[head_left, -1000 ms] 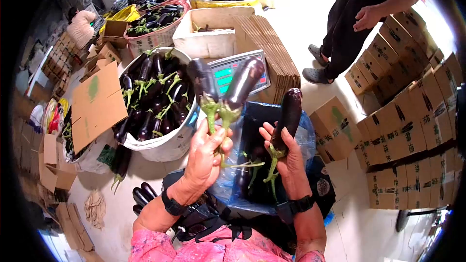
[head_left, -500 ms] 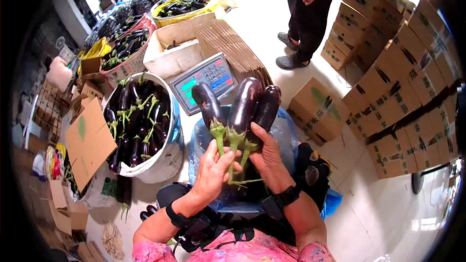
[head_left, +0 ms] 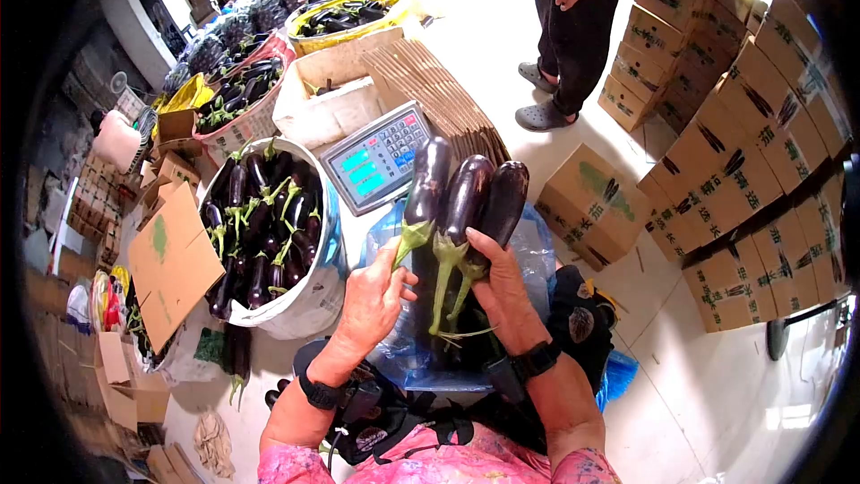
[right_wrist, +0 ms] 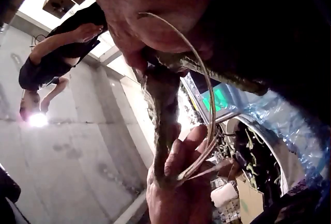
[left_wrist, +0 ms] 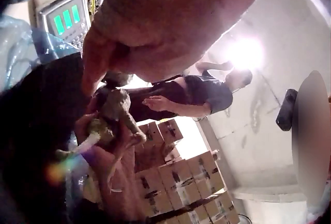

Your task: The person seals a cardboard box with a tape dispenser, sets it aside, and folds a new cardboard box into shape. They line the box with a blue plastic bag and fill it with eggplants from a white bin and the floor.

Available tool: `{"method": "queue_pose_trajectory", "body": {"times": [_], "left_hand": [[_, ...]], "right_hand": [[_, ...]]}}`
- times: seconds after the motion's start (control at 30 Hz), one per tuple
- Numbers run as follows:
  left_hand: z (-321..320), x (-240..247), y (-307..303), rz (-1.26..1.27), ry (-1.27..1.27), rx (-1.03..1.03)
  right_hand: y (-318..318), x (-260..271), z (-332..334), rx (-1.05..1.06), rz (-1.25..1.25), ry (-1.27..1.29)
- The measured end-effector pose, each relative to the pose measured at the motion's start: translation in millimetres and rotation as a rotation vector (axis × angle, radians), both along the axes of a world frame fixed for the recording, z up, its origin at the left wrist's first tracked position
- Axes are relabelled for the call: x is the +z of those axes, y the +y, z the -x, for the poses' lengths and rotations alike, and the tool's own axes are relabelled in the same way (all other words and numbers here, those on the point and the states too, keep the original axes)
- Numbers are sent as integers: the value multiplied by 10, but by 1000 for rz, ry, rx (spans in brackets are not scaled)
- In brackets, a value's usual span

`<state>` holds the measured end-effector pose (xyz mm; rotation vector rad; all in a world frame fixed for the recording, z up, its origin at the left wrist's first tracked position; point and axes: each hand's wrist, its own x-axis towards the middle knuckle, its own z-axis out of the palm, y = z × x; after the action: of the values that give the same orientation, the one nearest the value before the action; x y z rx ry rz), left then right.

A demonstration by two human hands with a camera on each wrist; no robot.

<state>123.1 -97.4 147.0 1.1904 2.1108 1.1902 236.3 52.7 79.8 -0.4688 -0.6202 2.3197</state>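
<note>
My left hand (head_left: 372, 300) pinches the green stem of one dark purple eggplant (head_left: 428, 184), which points upward in the head view. Just to its right, my right hand (head_left: 502, 291) grips two more side by side, a middle eggplant (head_left: 466, 193) and a right-hand eggplant (head_left: 504, 202), with its thumb across the lower end of the right-hand one. Their stems hang below, a thin curled stalk among them. Under the hands is a box lined with blue plastic (head_left: 537, 255), its dark contents mostly hidden. In the right wrist view, my left hand (right_wrist: 178, 193) is at a stem.
A white tub (head_left: 296, 318) full of eggplants stands at left, with a cardboard flap (head_left: 175, 264) beside it. Beyond the box are a digital scale (head_left: 376, 161) and flattened cartons (head_left: 439, 94). Stacked cartons (head_left: 752, 179) line the right; a person (head_left: 573, 36) stands behind.
My hands have come together, and one of the two eggplants from my left hand is now with the one in my right. The view has shifted, showing more floor at right.
</note>
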Motion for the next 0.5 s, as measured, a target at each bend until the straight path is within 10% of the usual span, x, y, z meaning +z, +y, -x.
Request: {"method": "queue_pose_trajectory", "body": {"times": [0.17,0.3,0.43,0.5], "left_hand": [[138,-82,82,-15,112,1],[214,-80,168,-34,256,-38],[202,-69,161,-63,162,-46],[167,-19,137,-59,93,-38]], "right_hand": [[94,201,-44,108,-75,-116],[195,125,-185,-191,-1257,-407],[64,526,-66,4,-237,-153],[-31,651,-156,0,-319,-131]]}}
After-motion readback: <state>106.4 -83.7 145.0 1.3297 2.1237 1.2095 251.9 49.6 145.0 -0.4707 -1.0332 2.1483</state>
